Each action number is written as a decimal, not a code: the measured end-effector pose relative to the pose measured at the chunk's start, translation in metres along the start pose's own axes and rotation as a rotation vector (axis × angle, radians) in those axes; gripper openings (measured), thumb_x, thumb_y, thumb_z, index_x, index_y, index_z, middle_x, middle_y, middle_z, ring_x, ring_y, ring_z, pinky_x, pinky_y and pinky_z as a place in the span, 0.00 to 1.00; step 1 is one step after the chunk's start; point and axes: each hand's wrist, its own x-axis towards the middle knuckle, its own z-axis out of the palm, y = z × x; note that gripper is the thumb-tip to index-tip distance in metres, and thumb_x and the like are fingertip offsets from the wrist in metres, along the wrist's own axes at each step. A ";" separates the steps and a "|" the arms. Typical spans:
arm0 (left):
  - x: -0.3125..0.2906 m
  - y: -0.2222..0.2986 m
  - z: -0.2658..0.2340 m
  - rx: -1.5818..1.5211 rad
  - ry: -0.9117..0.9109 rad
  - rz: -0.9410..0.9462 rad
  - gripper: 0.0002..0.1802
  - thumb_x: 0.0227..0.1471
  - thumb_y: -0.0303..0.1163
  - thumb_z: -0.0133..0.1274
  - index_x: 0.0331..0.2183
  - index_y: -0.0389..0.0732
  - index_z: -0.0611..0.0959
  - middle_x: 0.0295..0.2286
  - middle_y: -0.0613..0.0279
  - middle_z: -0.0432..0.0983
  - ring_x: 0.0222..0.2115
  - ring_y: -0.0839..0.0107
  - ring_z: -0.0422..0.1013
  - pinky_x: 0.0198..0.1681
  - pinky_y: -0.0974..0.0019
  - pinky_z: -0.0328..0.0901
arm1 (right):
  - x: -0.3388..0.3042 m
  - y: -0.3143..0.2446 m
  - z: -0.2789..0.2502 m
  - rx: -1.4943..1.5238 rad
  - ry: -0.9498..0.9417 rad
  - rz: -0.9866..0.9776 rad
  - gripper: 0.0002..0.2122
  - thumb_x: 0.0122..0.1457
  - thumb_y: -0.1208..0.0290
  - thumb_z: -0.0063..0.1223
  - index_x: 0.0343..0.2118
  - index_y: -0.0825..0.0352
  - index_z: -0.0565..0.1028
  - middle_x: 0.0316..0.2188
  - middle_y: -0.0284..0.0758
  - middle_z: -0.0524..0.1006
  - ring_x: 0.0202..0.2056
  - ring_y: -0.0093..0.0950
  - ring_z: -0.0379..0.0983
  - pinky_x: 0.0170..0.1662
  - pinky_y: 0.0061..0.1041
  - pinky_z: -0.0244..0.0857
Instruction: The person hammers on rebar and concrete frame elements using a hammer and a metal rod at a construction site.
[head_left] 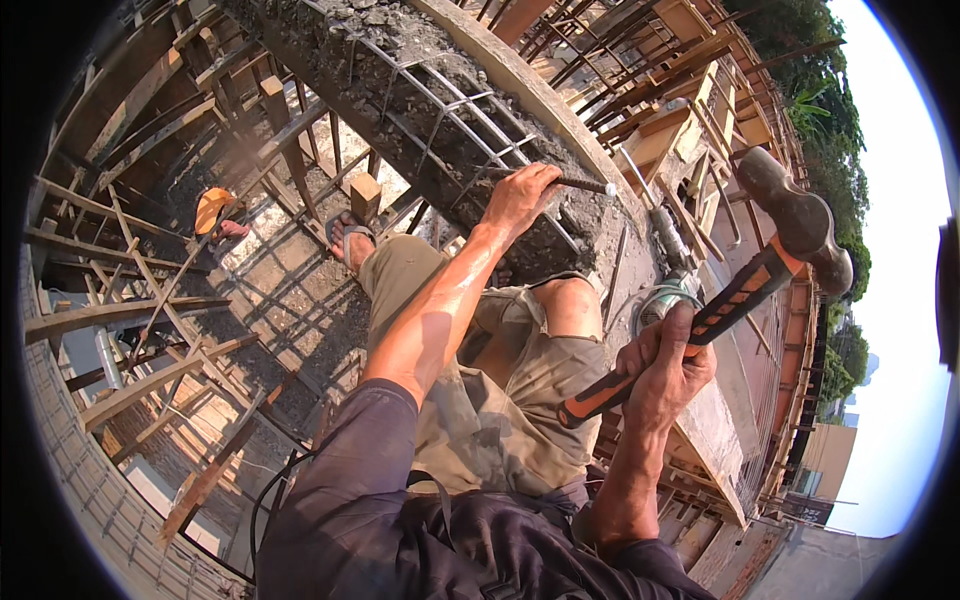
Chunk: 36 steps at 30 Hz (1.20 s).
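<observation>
My left hand (518, 200) is wrapped round a dark metal rod (584, 185), which looks like a chisel. Its bright, blunt end sticks out to the right, and the other end is at the rough concrete beam (395, 85), by the exposed steel bars (455, 105). I cannot make out exactly where that end touches. In my right hand (665, 372) is a ball-peen hammer (795, 215), gripped by its orange and black handle. The hammer head is raised at the right, apart from the rod.
I am perched high on the beam, my sandalled foot (352, 240) by a wooden post (365, 197). Far below left, a person in an orange helmet (212, 210) stands among timber props (150, 310). A green and grey tool (668, 300) lies beside my knee. Loose planks (690, 150) lie beyond.
</observation>
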 end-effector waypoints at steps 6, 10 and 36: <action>-0.003 0.003 -0.009 -0.014 -0.033 -0.032 0.12 0.57 0.34 0.57 0.43 0.44 0.81 0.42 0.60 0.79 0.42 0.56 0.76 0.43 0.57 0.74 | 0.003 0.014 0.015 0.053 0.014 -0.179 0.20 0.67 0.57 0.52 0.20 0.60 0.64 0.11 0.24 0.57 0.11 0.15 0.54 0.15 0.20 0.52; 0.001 -0.003 -0.008 -0.011 -0.041 -0.057 0.12 0.58 0.35 0.56 0.44 0.44 0.80 0.43 0.60 0.78 0.43 0.56 0.76 0.44 0.57 0.74 | -0.010 0.077 0.023 -0.206 -0.130 0.340 0.17 0.63 0.63 0.58 0.22 0.60 0.64 0.12 0.23 0.60 0.11 0.16 0.55 0.15 0.21 0.52; -0.001 -0.007 -0.008 0.010 -0.039 -0.106 0.13 0.57 0.37 0.57 0.44 0.46 0.81 0.43 0.63 0.80 0.41 0.59 0.77 0.44 0.59 0.75 | 0.007 -0.074 0.013 0.089 -0.142 -0.208 0.20 0.69 0.63 0.47 0.18 0.58 0.59 0.11 0.22 0.56 0.11 0.14 0.50 0.13 0.20 0.49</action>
